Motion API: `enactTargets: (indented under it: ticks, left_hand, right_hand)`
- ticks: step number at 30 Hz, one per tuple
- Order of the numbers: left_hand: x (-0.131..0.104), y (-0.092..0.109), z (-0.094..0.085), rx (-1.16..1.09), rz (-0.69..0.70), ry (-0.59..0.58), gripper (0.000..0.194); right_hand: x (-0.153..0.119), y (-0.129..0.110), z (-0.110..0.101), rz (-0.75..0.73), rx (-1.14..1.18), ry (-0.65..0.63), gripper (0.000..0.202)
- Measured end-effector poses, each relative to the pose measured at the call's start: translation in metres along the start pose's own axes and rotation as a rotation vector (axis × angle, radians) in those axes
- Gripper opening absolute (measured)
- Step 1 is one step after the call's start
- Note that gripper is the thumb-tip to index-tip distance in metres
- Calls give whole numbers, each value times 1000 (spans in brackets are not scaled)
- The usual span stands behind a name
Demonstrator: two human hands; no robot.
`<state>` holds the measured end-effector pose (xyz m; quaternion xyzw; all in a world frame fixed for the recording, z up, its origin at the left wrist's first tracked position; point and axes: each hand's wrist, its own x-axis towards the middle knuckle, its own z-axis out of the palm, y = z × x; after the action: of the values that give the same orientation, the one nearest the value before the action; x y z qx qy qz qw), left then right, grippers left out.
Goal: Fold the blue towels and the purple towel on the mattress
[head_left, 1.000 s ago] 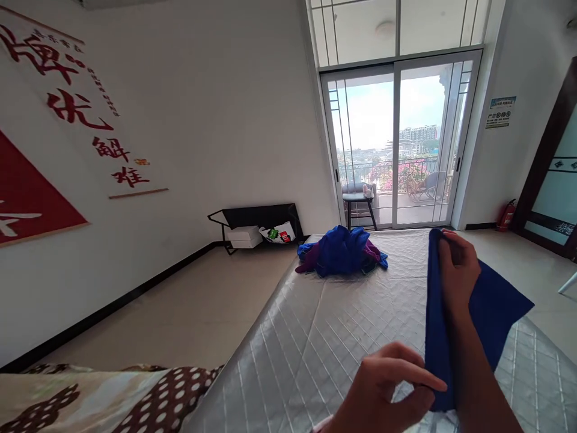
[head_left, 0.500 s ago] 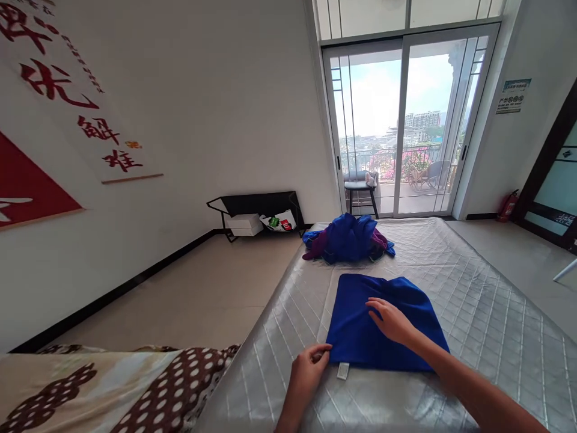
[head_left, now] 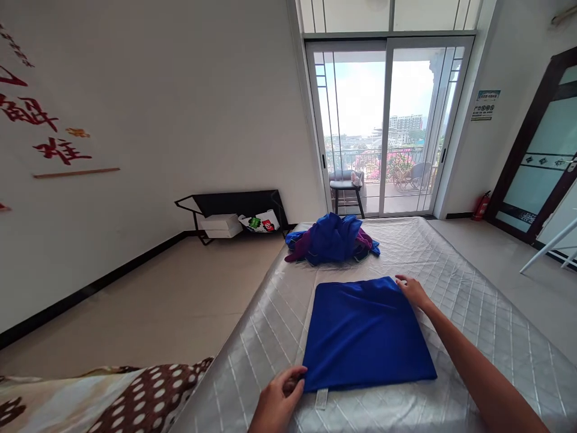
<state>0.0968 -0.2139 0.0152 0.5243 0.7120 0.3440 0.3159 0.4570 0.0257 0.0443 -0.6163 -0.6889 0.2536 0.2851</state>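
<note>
A folded blue cloth lies nearly flat on the silver quilted mattress, with a few soft creases across it. A small white label sticks out from its near edge. At the near left corner, my left hand has its thumb and fingers curled together on the cloth's edge. My right hand is at the far right corner, fingers stretched out and their tips touching or just beside the edge. Beyond the cloth, a crumpled heap of blue and purple fabric rests on the mattress.
A brown and cream spotted blanket is at lower left. Against the wall stands a black rack with white boxes. Behind the mattress are a glass sliding door and a stool. A fire extinguisher stands at right.
My right hand has moved from above the cloth's middle to its far right corner. The raised far right part now lies flatter. My left hand stays at the near left corner; the view has turned right.
</note>
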Motion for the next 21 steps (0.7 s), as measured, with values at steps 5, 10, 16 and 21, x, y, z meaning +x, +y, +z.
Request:
enactTargets:
  ticks: [5, 10, 16, 21]
  left_hand:
    - [57, 18, -12, 215, 92, 79, 47]
    - [160, 63, 5, 452, 136, 90, 42]
    - [216, 76, 28, 485, 143, 51, 20]
    - [213, 76, 14, 409, 171, 5, 11]
  right_hand:
    - [23, 0, 14, 12, 37, -5, 27]
    - [19, 6, 21, 21, 103, 29, 21]
    - [12, 2, 10, 0, 219, 98, 32]
    - [-1, -19, -15, -156, 285, 87, 35]
